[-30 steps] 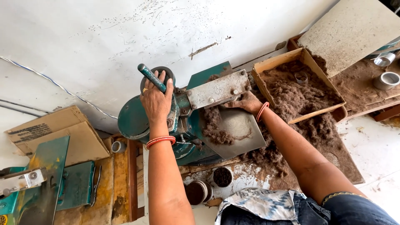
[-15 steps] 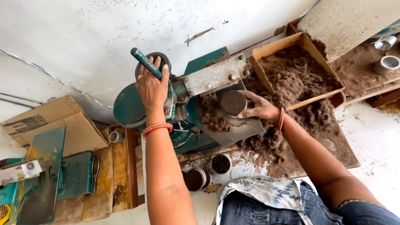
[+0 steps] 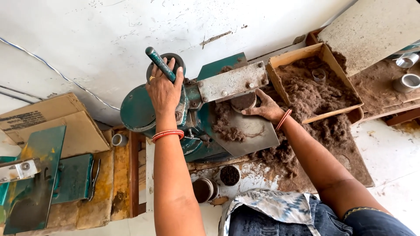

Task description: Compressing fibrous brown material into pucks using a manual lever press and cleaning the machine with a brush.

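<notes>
Beside the green press (image 3: pixel 205 118), a brown cardboard box (image 3: pixel 297 57) holds fibre.

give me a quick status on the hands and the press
Left hand gripping green crank handle. Right hand on filled round cup under metal plate. Loose brown fibre on tray.

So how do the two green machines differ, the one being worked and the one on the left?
The green press in the middle is in use: the left hand grips its lever handle and the right hand rests at its metal tray, which carries brown fibre. The green machine at the left edge stands untouched, cut off by the frame, with no clump of fibre on it. Both are green with bare metal parts.
</notes>
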